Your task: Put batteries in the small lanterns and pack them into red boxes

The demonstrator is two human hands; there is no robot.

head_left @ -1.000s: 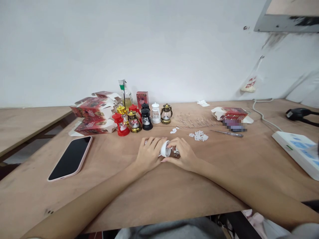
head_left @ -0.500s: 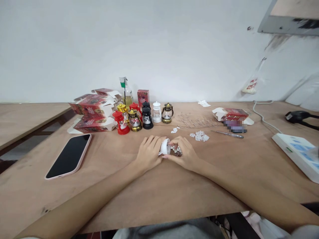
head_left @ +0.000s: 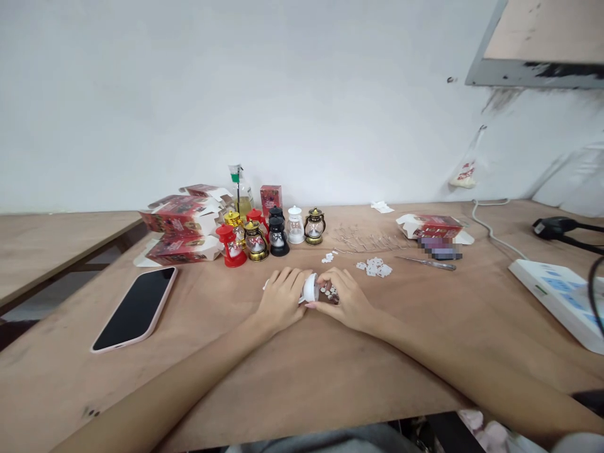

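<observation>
Both my hands rest on the wooden table [head_left: 292,371] at its middle. My left hand [head_left: 282,300] is closed around a small white lantern [head_left: 309,289] lying on its side, its round base facing right. My right hand [head_left: 343,299] curls at that base, fingertips pinched close to it, above a little heap of small round button cells [head_left: 327,292]. What the right fingertips hold is too small to make out.
A cluster of mini lanterns [head_left: 268,234] in red, gold, black and white stands behind my hands, beside stacked red boxes [head_left: 182,229]. A phone [head_left: 134,307] lies at the left. White tabs [head_left: 376,268], a screwdriver [head_left: 427,262], another red box [head_left: 431,224] and a power strip [head_left: 559,296] lie to the right.
The view has tilted up a little, so everything sits lower in the frame. My hands stay on the white lantern; the right fingers have shifted slightly at its base.
</observation>
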